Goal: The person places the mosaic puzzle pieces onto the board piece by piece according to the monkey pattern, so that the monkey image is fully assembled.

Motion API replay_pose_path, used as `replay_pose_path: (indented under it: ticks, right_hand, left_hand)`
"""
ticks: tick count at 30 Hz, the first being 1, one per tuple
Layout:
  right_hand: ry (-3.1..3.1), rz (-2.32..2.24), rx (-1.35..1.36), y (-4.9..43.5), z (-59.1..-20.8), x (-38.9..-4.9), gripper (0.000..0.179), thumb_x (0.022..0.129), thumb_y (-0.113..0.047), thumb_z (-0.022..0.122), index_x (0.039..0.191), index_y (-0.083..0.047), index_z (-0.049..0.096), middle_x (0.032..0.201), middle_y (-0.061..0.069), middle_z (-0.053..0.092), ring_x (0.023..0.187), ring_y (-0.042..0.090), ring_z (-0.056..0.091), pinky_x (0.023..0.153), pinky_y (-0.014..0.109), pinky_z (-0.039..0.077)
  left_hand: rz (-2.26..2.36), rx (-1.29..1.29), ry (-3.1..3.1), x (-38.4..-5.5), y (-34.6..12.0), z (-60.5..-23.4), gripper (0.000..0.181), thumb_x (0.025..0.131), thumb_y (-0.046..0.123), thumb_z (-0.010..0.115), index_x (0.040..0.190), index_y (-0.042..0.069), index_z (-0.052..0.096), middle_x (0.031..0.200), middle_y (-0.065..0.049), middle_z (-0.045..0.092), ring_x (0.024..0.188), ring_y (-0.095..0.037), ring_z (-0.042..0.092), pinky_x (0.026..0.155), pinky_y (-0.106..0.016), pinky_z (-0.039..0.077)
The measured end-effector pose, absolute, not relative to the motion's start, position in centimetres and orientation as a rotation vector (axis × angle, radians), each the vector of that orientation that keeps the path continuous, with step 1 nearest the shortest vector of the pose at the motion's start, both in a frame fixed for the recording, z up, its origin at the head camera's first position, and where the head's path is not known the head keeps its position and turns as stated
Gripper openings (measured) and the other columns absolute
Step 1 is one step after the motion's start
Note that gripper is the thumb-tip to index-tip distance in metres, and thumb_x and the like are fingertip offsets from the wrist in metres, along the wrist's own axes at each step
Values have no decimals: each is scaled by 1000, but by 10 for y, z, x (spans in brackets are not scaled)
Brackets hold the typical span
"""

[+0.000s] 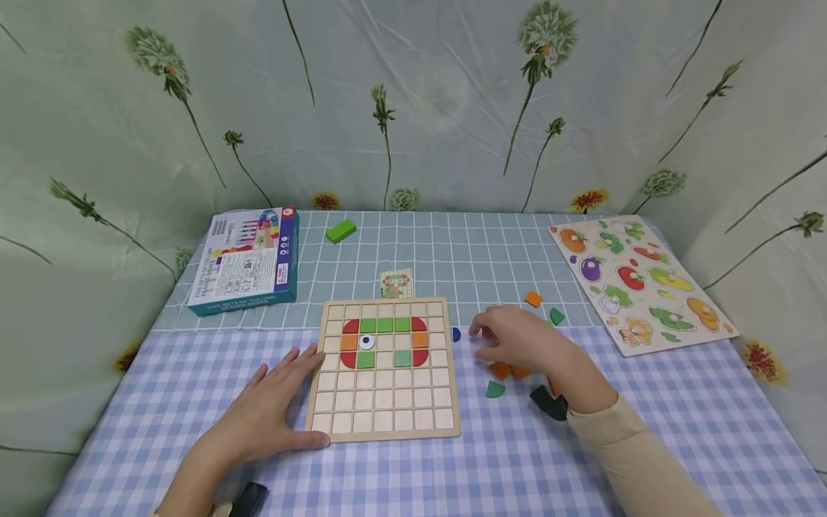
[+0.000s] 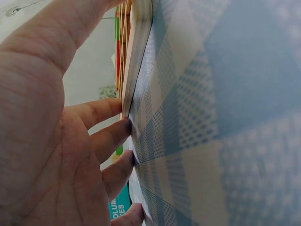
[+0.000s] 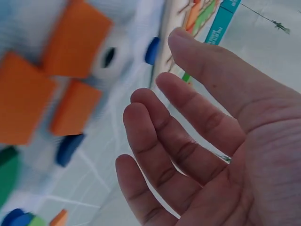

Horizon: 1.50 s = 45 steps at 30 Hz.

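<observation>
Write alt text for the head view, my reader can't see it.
A person's left hand touches a wooden grid board partly filled with colored tiles; the right hand hovers near loose pieces. A box and a vegetable puzzle lie farther back.

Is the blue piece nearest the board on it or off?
Off. The blue piece lies on the cloth, right of the board.

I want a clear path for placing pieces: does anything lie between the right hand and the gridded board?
A blue piece lies beside the gridded board, between it and the right hand; the head view shows nothing else there.
</observation>
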State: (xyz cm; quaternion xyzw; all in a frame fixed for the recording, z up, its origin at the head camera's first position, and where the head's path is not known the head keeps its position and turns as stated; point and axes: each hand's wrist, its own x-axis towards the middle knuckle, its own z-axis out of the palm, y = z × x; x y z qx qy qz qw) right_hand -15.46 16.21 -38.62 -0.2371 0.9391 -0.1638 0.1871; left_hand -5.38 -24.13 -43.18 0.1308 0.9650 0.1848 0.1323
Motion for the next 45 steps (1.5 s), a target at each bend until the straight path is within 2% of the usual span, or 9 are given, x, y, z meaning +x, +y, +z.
replay_pose_path:
  ticks: [5,18,25,33,40,45]
  right_hand:
    - [2647,-475,-689,175,-392,-148,23,90,-24,89,104,-9,78,79,-4,63,75,9,55,72,26,51]
    - [2709,-455,-724,181,-404,-143,18,91,-24,87,91,-13,73,78,-2,56,68,8,49,63,23,44]
    - [2749,-398,-775,176,-404,-147,17,90,-25,87,94,-12,77,82,-4,60,73,8,54,72,28,53]
    - [2801,-358,-837,179,-406,-163,14,91,-22,85,98,-12,79,88,-2,68,73,9,54,70,27,53]
    - [2775,-407,-892,184,-408,-181,15,90,-10,80,105,-10,80,105,2,74,88,16,67,82,36,61]
    - [2751,-410,-898,183,-406,-187,22,90,-2,77,110,-10,81,111,4,74,95,18,67,87,39,62]
  left_hand:
    - [538,376,2798,-54,-241,-431,127,65,81,86,167,21,39,176,-8,36,163,-42,30,122,-82,22]
    - [545,367,2785,-54,-240,-430,126,65,79,88,166,22,40,176,-9,36,163,-43,30,122,-82,21]
    - [554,361,2774,-53,-239,-430,126,65,79,88,166,21,40,176,-9,37,163,-43,29,122,-83,20]
    - [552,358,2779,-53,-239,-431,125,65,78,88,166,22,40,176,-8,36,164,-42,29,123,-82,21]
    - [554,357,2782,-53,-240,-430,126,65,78,89,165,19,41,175,-9,37,163,-43,30,122,-83,21]
    - [562,361,2792,-53,-239,-430,126,64,80,88,165,18,43,175,-8,39,163,-43,31,121,-83,23]
